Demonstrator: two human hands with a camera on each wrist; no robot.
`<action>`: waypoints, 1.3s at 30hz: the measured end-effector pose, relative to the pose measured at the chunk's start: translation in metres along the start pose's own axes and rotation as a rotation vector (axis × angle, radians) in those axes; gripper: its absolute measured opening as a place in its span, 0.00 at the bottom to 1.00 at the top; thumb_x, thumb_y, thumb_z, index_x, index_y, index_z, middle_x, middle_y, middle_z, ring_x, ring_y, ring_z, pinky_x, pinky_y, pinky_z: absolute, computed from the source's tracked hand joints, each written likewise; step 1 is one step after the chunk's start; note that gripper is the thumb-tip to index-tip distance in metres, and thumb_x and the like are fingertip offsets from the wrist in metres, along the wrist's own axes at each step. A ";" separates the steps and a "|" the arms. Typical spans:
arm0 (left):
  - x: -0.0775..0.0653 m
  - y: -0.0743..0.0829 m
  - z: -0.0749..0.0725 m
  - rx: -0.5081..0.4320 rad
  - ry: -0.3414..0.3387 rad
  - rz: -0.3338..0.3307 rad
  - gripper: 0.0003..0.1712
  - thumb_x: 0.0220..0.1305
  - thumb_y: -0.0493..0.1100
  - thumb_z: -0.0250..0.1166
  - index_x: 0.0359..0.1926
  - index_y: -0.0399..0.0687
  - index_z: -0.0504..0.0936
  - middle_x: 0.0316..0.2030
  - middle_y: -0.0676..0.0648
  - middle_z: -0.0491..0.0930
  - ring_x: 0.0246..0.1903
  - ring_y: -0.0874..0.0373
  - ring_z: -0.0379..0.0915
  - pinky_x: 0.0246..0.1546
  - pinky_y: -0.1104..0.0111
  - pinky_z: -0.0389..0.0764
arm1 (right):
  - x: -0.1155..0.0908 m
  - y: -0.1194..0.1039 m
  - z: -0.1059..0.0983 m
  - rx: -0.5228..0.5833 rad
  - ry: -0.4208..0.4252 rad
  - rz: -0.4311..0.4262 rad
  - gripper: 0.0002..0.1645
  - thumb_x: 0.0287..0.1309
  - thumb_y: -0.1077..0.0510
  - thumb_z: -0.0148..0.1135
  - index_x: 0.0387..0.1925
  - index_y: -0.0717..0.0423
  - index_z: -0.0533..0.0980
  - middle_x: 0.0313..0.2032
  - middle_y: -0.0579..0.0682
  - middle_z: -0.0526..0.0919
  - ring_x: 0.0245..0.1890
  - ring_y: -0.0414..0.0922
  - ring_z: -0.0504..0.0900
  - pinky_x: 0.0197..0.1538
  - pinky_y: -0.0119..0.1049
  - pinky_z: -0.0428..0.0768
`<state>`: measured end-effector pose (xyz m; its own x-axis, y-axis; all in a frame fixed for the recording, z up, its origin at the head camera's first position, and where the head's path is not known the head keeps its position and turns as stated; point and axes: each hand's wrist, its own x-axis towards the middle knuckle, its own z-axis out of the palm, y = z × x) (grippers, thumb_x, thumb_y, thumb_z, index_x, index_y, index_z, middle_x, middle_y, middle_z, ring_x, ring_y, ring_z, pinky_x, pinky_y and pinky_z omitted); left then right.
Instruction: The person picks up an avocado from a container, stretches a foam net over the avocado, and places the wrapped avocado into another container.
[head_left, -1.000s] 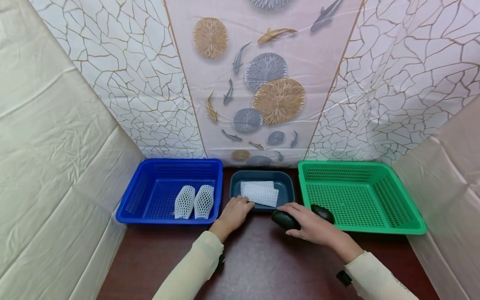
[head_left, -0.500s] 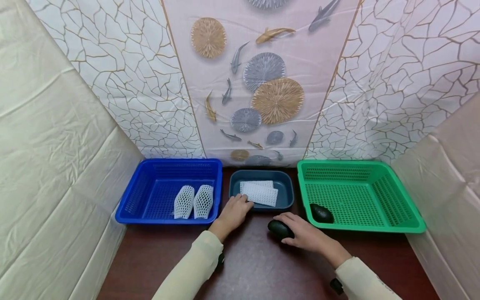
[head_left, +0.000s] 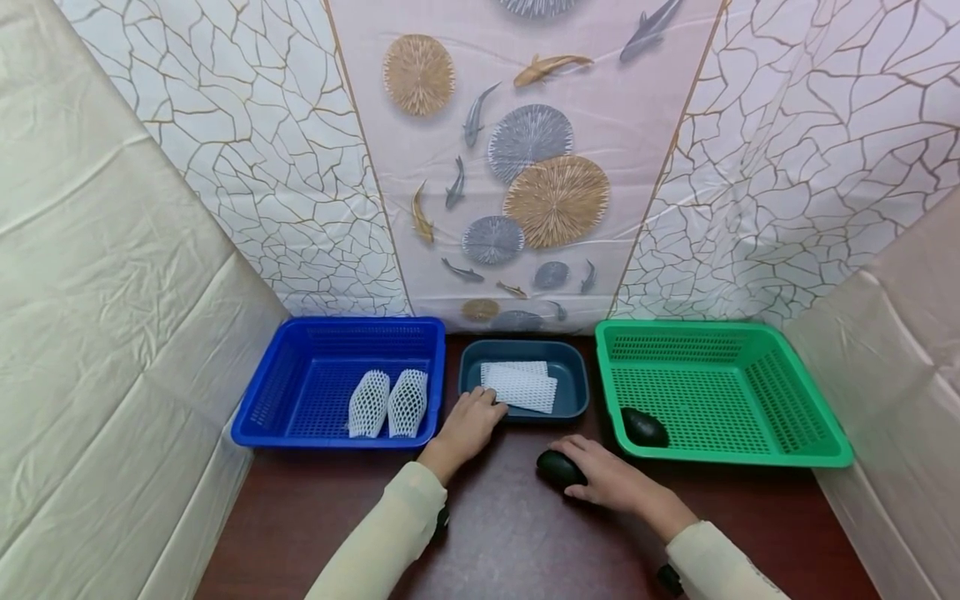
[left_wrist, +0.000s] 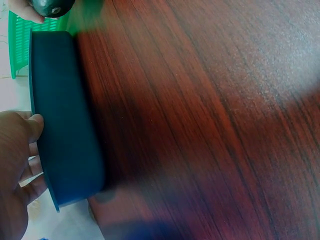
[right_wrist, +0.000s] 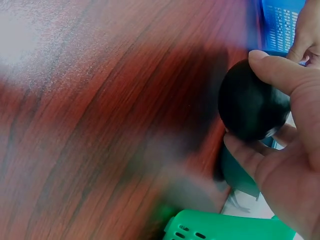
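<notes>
A dark green avocado (head_left: 558,469) is in my right hand (head_left: 611,479), just above the table in front of the small tray. In the right wrist view, thumb and fingers grip this avocado (right_wrist: 250,102) from both sides. My left hand (head_left: 471,429) holds the near left rim of the small dark teal tray (head_left: 577,387). The left wrist view has the thumb on the rim's outer side, with the other fingertips partly hidden behind the tray wall (left_wrist: 67,120). Two flat white foam nets (head_left: 525,390) lie overlapped in that tray, close to my left fingertips.
On the left, a blue basket (head_left: 262,383) contains two net-wrapped fruits (head_left: 369,406). A green basket (head_left: 750,460) stands on the right with another avocado (head_left: 643,427) in its near left corner. Fabric walls (head_left: 187,275) enclose the brown table (head_left: 517,542) at the back and sides.
My right hand has moved left and toward me with the avocado, away from the green basket's edge, then slowed. My left hand stays at the tray rim.
</notes>
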<state>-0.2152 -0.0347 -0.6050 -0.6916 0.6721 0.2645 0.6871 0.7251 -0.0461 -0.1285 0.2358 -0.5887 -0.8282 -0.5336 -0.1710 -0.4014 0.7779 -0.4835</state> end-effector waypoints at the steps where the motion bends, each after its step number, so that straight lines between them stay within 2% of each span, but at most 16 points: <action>1: 0.000 0.000 0.000 -0.002 0.005 0.002 0.09 0.69 0.36 0.65 0.45 0.53 0.88 0.40 0.47 0.82 0.40 0.52 0.75 0.36 0.62 0.78 | 0.000 0.000 0.001 -0.002 -0.002 0.006 0.40 0.59 0.54 0.75 0.70 0.56 0.70 0.66 0.57 0.74 0.64 0.57 0.76 0.63 0.58 0.76; 5: 0.000 0.001 0.000 -0.009 0.010 0.004 0.09 0.69 0.36 0.66 0.45 0.52 0.88 0.40 0.47 0.82 0.39 0.52 0.74 0.35 0.62 0.77 | -0.001 0.000 0.004 -0.012 -0.004 0.018 0.40 0.59 0.55 0.75 0.70 0.56 0.70 0.65 0.58 0.74 0.63 0.58 0.76 0.62 0.58 0.76; 14: -0.002 0.002 -0.002 0.004 -0.036 -0.009 0.10 0.70 0.37 0.66 0.47 0.54 0.87 0.41 0.48 0.82 0.40 0.54 0.74 0.36 0.64 0.76 | -0.001 -0.003 0.011 -0.021 -0.034 0.075 0.41 0.61 0.55 0.74 0.72 0.57 0.67 0.67 0.59 0.72 0.65 0.60 0.73 0.63 0.58 0.76; 20: -0.002 0.002 -0.001 0.012 -0.005 0.001 0.09 0.68 0.37 0.67 0.46 0.54 0.87 0.40 0.48 0.82 0.38 0.54 0.73 0.34 0.64 0.76 | 0.001 -0.003 0.014 -0.005 -0.035 0.090 0.42 0.61 0.55 0.73 0.74 0.56 0.66 0.67 0.59 0.71 0.66 0.60 0.73 0.63 0.58 0.75; 39: -0.001 0.001 -0.002 0.000 -0.021 -0.006 0.09 0.69 0.38 0.67 0.47 0.54 0.87 0.41 0.48 0.82 0.39 0.53 0.73 0.36 0.63 0.77 | 0.003 -0.005 0.015 0.020 -0.025 0.105 0.47 0.60 0.52 0.75 0.76 0.54 0.63 0.68 0.59 0.70 0.67 0.59 0.72 0.64 0.58 0.75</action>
<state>-0.2134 -0.0352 -0.6036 -0.7005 0.6705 0.2442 0.6827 0.7294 -0.0442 -0.1235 0.2255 -0.5999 -0.8554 -0.4576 -0.2427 -0.3044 0.8232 -0.4792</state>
